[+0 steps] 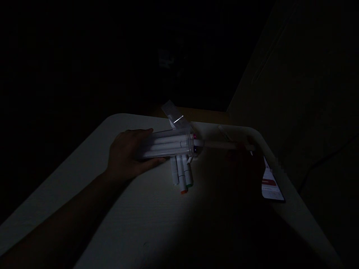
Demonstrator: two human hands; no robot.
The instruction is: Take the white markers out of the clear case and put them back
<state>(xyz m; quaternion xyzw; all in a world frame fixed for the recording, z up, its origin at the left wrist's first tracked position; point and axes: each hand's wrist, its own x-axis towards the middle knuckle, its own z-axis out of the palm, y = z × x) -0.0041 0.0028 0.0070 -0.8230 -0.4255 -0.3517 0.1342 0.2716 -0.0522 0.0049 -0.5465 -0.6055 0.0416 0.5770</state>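
The scene is very dark. My left hand [127,155] grips a clear plastic case [168,145] of white markers lying on its side on a white table [117,209], thumb on top, fingers under the near edge. The case's lid [174,114] stands open at the far end. My right hand [244,157] is in deep shadow and holds one white marker [218,145] level, its tip at the case's open mouth. Three loose markers [181,173] with coloured caps lie just in front of the case.
A phone [270,183] with a lit screen lies on the table's right side near the edge. Another pale marker-like thing [224,132] rests near the far right corner. Beyond the table everything is dark; a pale wall or panel rises at the right.
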